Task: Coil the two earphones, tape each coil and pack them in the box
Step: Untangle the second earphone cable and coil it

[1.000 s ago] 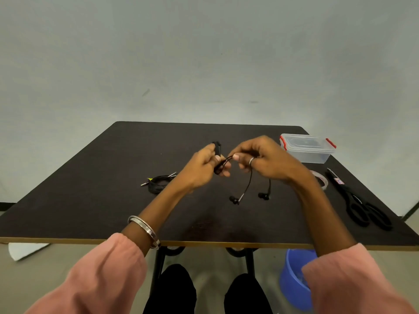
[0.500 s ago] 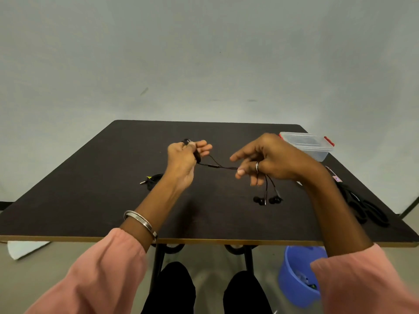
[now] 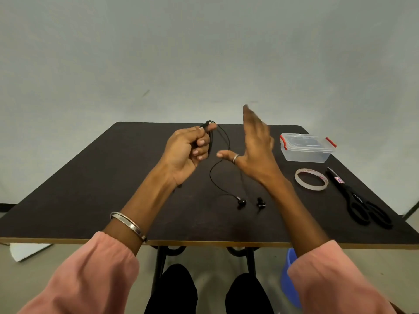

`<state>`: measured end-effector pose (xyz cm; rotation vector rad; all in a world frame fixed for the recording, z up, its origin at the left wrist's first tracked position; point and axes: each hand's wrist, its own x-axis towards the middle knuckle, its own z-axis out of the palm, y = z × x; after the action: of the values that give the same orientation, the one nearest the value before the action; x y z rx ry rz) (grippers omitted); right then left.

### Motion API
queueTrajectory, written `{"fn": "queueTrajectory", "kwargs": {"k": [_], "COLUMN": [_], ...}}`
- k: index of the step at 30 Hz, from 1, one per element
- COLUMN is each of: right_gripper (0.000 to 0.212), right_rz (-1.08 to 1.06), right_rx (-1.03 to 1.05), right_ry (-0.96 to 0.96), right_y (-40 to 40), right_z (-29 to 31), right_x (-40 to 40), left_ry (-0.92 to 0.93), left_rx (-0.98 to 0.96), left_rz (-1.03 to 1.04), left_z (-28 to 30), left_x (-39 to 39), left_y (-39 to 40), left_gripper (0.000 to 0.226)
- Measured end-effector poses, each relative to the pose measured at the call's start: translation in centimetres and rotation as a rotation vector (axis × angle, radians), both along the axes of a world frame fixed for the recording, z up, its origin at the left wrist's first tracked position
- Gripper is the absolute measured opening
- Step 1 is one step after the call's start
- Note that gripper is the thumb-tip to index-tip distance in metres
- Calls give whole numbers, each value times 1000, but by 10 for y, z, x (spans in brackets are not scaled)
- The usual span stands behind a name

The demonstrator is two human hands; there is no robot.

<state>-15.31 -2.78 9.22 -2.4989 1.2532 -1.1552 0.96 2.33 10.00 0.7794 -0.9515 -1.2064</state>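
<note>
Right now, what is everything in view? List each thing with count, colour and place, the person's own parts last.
table: one, dark brown, centre
earphone: one, black, cable in left hand, two buds lying on table
box: one, clear with red clips, lid on, far right of table
tape roll: one, clear-whitish, right of table, nearer than box
scissors: one, black, right edge of table
bucket: one, blue, floor under table's right side
paper: one, white, floor at left
left hand: fingers closed on cable, bracelet on wrist
right hand: open, ring on thumb
</note>
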Motion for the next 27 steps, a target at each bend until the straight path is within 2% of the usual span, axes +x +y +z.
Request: {"fn": "queueTrajectory", "kwargs": {"k": [2, 4, 6, 8, 11, 13, 16, 20, 24, 27], "right_gripper": [106, 95, 76, 47, 22, 21, 22, 12, 14, 14], "right_rz": [11, 90, 340, 609, 724, 744, 686, 491, 526, 515], "right_rx": [-148, -167, 18, 356, 766, 871, 821, 601, 547, 642], "right_ry": [-71, 17, 4, -190, -472, -635, -789, -563, -326, -389], "right_y": [-3, -9, -17, -19, -23, -27, -34, -30, -9, 7], "right_z": [6, 9, 10, 8, -1, -8, -13, -25, -39, -44], "right_x": [5, 6, 6, 2, -8, -16, -20, -13, 3, 13], "left_ry": [-63, -144, -187, -166, -96, -72, -37, 161, 303, 291], "left_rx": [8, 26, 37, 43, 69, 95, 150, 138, 66, 12], "left_rz": [-34, -59, -85, -114, -155, -186, -235, -237, -156, -27], "left_z": [2, 4, 5, 5, 4, 2, 0, 2, 4, 1], "left_x": [-2, -2, -2, 2, 8, 11, 8, -3, -10, -15], "left_y": [2, 4, 6, 7, 8, 8, 8, 5, -4, -8], "left_gripper": [30, 29, 29, 29, 28, 30, 35, 30, 26, 22]}}
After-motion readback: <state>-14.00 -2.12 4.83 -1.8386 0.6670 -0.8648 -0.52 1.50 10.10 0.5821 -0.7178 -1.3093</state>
